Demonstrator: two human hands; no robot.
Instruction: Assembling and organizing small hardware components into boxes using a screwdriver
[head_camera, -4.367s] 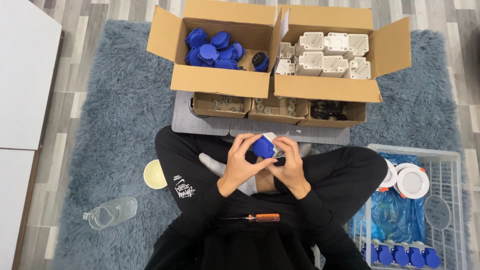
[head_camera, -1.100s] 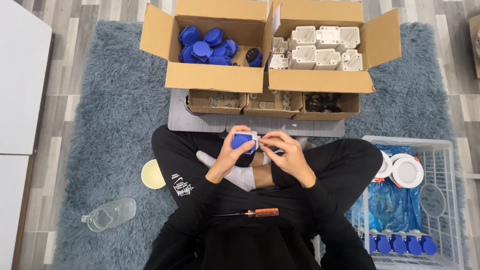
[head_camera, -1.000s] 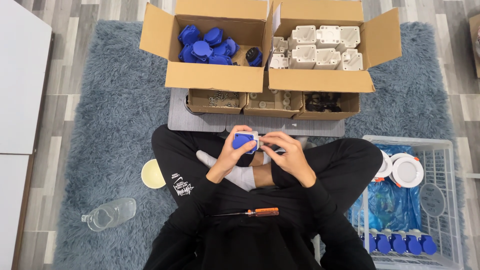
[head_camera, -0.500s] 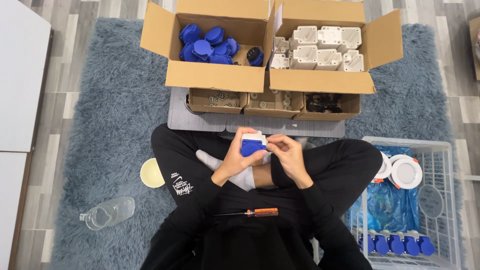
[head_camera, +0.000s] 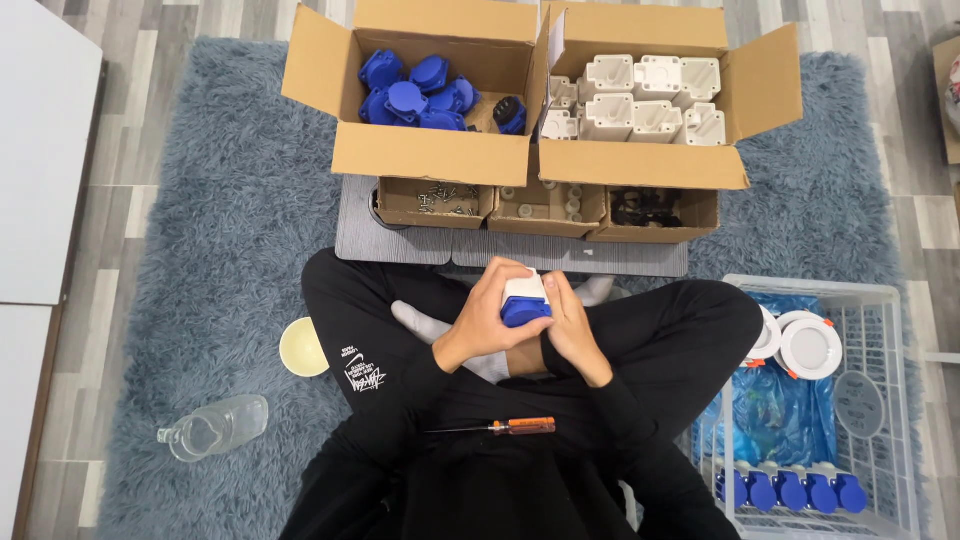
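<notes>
I sit cross-legged on a grey-blue rug. A small blue and white plastic socket part (head_camera: 523, 298) is held over my lap between both hands. My left hand (head_camera: 487, 315) wraps it from the left, fingers curled over its top. My right hand (head_camera: 570, 325) presses against its right side. An orange-handled screwdriver (head_camera: 505, 427) lies across my lap, below the hands, touched by neither.
Ahead stand an open cardboard box of blue parts (head_camera: 420, 95) and one of white housings (head_camera: 645, 100), with three small trays of screws and fittings (head_camera: 545, 205) on a grey board. A white wire basket (head_camera: 880, 400) sits right. A small cup (head_camera: 304, 347) and clear jug (head_camera: 212, 428) lie left.
Over the last seconds the part has been turned in my hands, from blue face up to white end up. Both hands have closed tighter around it and shifted slightly toward me.
</notes>
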